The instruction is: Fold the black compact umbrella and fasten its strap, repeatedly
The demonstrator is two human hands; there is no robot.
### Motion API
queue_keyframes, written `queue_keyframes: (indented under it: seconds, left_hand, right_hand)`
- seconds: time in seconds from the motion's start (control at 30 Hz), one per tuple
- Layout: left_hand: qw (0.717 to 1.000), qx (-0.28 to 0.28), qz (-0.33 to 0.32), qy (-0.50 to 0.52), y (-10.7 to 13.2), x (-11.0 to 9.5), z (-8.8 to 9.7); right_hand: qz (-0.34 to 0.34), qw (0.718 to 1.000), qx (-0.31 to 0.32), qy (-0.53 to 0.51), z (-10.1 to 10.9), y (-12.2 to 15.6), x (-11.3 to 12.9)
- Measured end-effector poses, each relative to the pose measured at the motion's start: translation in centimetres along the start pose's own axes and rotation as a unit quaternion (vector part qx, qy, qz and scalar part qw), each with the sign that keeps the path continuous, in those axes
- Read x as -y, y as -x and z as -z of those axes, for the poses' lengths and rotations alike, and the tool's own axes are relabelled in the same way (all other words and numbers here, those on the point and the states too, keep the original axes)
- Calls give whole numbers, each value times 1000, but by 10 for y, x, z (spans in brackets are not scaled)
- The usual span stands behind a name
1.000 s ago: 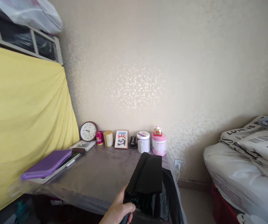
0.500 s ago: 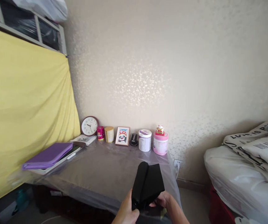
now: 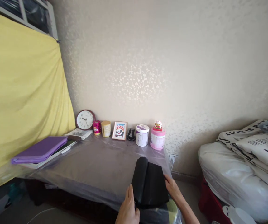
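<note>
Yellow cloth (image 3: 28, 93): hangs at your far left, below a pale rail; probably a cover for what lies behind it.
Purple folder (image 3: 40, 150): flat on a thin, pale-edged item, well back from your hands; lying flat likely keeps the pile steady.
Clock (image 3: 85, 119): tilted back near the wall, face to you, so it reads at a glance.
Red tin (image 3: 97, 127) and yellow-lidded jar (image 3: 106, 129): upright, side by side; probably lined up at the back to spare the middle of the plastic-covered surface (image 3: 89, 168).
Panda picture frame (image 3: 119, 130): leans back slightly, picture turned your way, presumably for display.
Left hand (image 3: 128, 207): partly closed, gripping the black case's left side; fingers lie fairly straight along it, thumb by the near lower edge.
White tub (image 3: 142, 135): upright in the back row, beyond the case.
Black case (image 3: 155, 183): between your hands, over the surface's near right corner; a lengthwise crease shows on top. Contact underneath: cannot tell. Two-sided support likely keeps it level and folded.
Pink tub (image 3: 157, 140): upright; its flat lid serves as a stand for the cat figurine (image 3: 158, 125).
Right hand (image 3: 171, 186): curled nearly closed, holding the case's right edge by the fingers; some fingertips hidden.
</note>
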State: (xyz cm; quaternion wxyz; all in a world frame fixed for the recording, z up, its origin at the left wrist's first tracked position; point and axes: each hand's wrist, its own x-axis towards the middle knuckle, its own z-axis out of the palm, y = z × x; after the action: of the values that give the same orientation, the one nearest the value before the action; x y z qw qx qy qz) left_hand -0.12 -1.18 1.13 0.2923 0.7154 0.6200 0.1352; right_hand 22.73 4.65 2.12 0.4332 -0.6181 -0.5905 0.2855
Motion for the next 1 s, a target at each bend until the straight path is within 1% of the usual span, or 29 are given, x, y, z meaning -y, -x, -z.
queue_keyframes:
  seconds: [0.07,0.17,0.27,0.37,0.47,0.53,0.57,0.6,0.67,0.73,0.8,0.87,1.0]
  left_hand:
    - [1000,1,4,-5,2,-4,3]
    - [1000,2,15,-7,3,-8,6]
    - [1000,5,24,-2,5,-9,7]
    - [1000,-5,17,9,6,-8,6]
    - [1000,-13,6,13,6,-7,5]
    - [1000,-13,5,11,6,-8,6]
    - [1000,-12,6,12,6,-8,6]
    - [1000,-12,8,13,6,-8,6]
    - [1000,-14,8,15,5,-8,6]
    - [1000,-16,6,9,5,-7,5]
    - [1000,-16,6,1,3,-6,3]
    - [1000,-12,7,-5,2,-6,2]
    - [1000,-9,8,-22,2,-9,4]
  right_hand:
    - [-34,998,-32,34,6,-2,6]
    - [-61,997,-16,52,7,0,20]
    - [-58,994,0,91,3,2,30]
    - [-71,989,-9,126,-1,0,29]
    - [-45,988,-37,143,-3,-7,23]
    - [-23,994,-27,103,-4,-11,24]
    - [-27,998,-9,63,-5,-13,27]
    - [-40,999,15,12,-6,-15,32]
    - [-74,991,62,-88,-12,-18,45]
    - [-90,981,85,-148,-21,-20,61]
    - [-85,979,83,-166,-34,-23,74]
    - [-78,978,77,-175,-48,-27,83]
    - [-79,974,77,-198,-76,-36,84]
